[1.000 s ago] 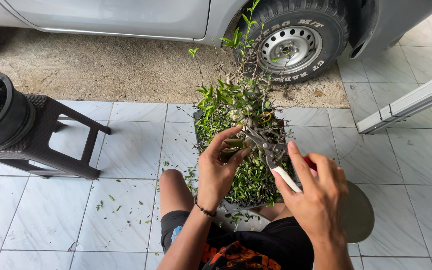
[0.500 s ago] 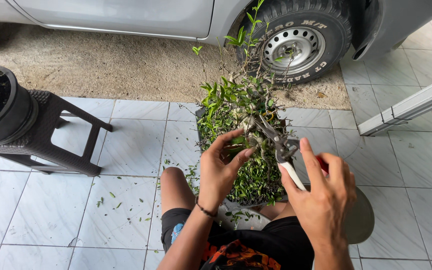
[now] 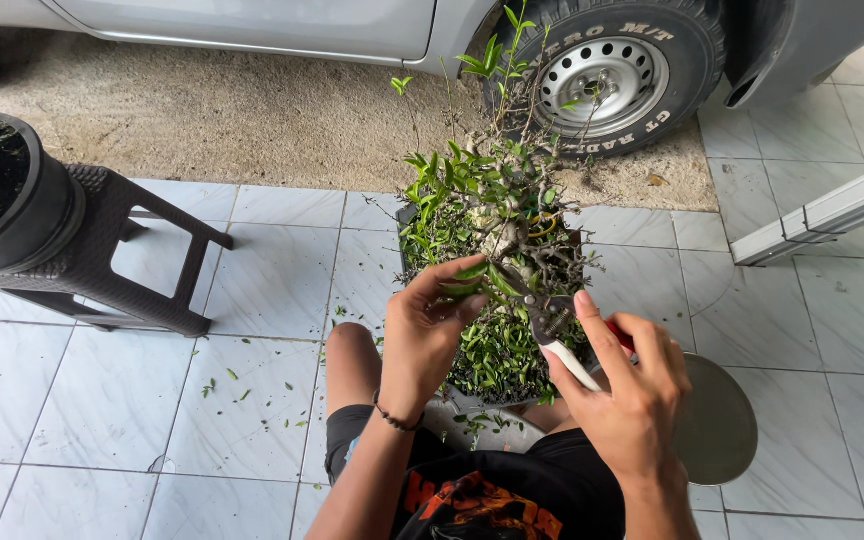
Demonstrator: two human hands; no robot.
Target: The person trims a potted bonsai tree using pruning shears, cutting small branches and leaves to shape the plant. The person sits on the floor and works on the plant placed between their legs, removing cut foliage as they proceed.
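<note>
- Pruning is the step in hand, as I read it: my left hand (image 3: 430,335) pinches a green leafy shoot (image 3: 472,272) of the small potted shrub with gnarled pale stems (image 3: 497,240).
- My right hand (image 3: 632,400) is wrapped shut on the red-and-white-handled pruning shears (image 3: 557,335), blades in among the twigs just beside that shoot.
- The shrub stands on the white tiled floor (image 3: 102,400) between my knees.
- Next, I judge, the blades need seating squarely on the pinched stem, clear of my fingers.
</note>
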